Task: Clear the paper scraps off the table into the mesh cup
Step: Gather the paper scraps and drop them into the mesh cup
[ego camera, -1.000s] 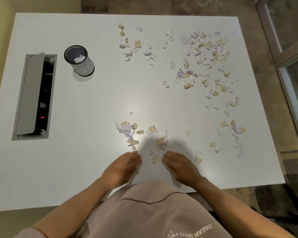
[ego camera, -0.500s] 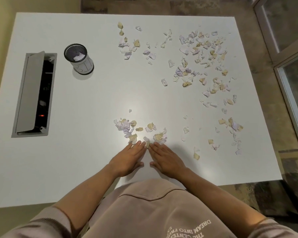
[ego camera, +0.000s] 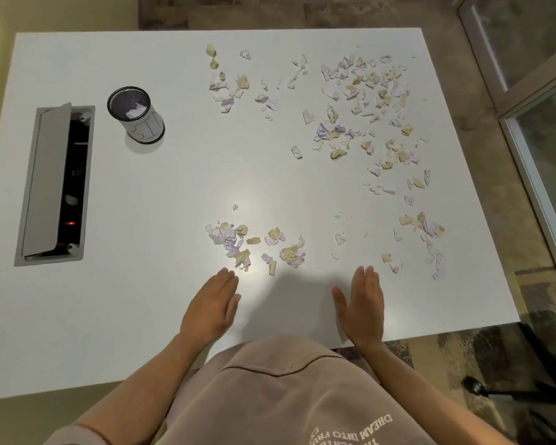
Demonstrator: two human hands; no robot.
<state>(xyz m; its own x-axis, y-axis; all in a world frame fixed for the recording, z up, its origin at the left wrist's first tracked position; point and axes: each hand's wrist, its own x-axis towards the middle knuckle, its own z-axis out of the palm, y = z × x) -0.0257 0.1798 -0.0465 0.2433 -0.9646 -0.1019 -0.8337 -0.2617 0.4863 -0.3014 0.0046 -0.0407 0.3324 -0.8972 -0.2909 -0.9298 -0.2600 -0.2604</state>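
scraps [ego camera: 257,247] are strewn over the bench [ego camera: 142,316] in three loose groups: a near pile just ahead of the hands, a small cluster [ego camera: 422,242] at the near right, and a wide scatter [ego camera: 360,107] across the far right; the pieces are too many and too small to be counted. the near pile is stretched left to right, and it lies just beyond the fingers [ego camera: 227,274] of the left hand [ego camera: 211,305], which is the nearer to it. the right hand [ego camera: 363,303] is set well apart to the right, nearer the small cluster. both hands are flat and released, palms down, nothing grasped. one mesh cup [ego camera: 137,118] is seen, upright at the far left beside a cable box [ego camera: 53,184], well apart from every group, with at least one scrap already inside. two hands and one cup are counted. a sweep inward seems called for before any lift toward the cup.
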